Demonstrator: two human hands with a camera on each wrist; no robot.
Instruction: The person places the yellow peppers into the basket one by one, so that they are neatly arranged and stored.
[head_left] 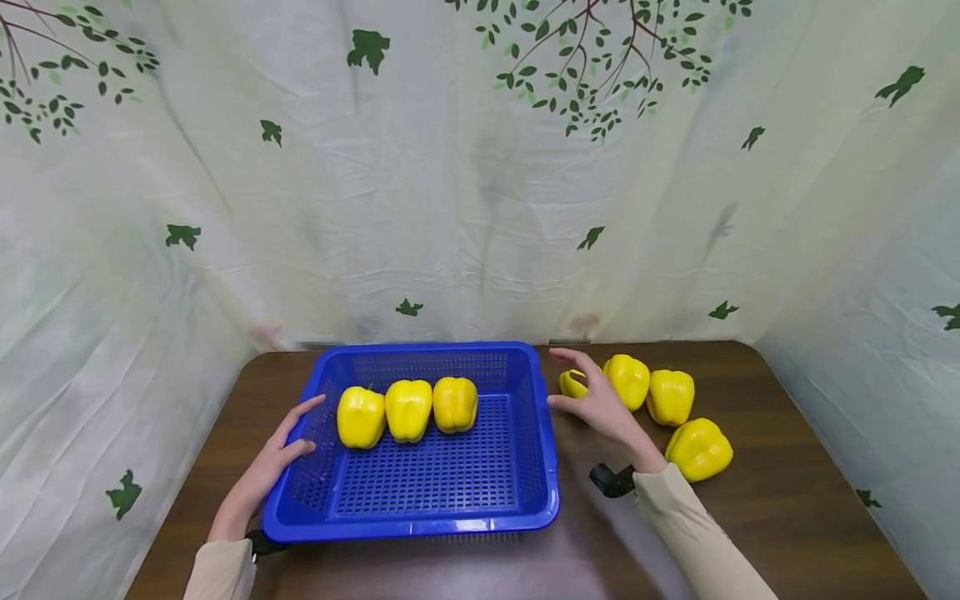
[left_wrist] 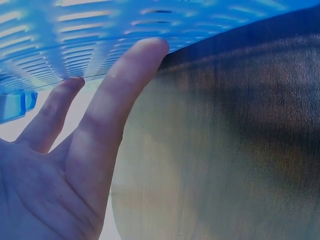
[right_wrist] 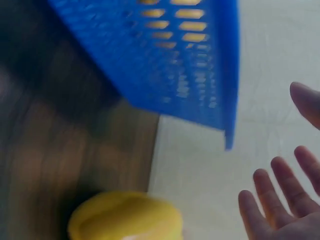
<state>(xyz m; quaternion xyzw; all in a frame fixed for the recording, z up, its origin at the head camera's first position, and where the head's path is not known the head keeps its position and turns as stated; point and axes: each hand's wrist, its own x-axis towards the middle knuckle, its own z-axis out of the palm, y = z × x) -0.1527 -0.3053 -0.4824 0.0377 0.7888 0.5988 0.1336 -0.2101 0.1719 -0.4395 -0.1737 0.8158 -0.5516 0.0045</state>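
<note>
Three sides of pale, leaf-printed cloth [head_left: 465, 208] surround a brown table [head_left: 795, 517]. On it, a blue basket [head_left: 442, 526] with slotted walls sits left of centre. Two beige sleeves [head_left: 693, 533] reach in from the near side. The left hand [head_left: 270, 463] grips the basket's left side, thumb over the rim and fingertips against the outer wall. The right hand [head_left: 602, 408] is just beside the basket's right rim; its fingers are spread wide and hold nothing, with a gap to the basket in the right wrist view. Three yellow peppers [head_left: 408, 411] stand in a row inside the basket, toward its back left. Four more peppers [head_left: 700, 450] lie on the table at the right, one partly hidden behind the right hand. Each wrist carries a black band [head_left: 611, 481].
</note>
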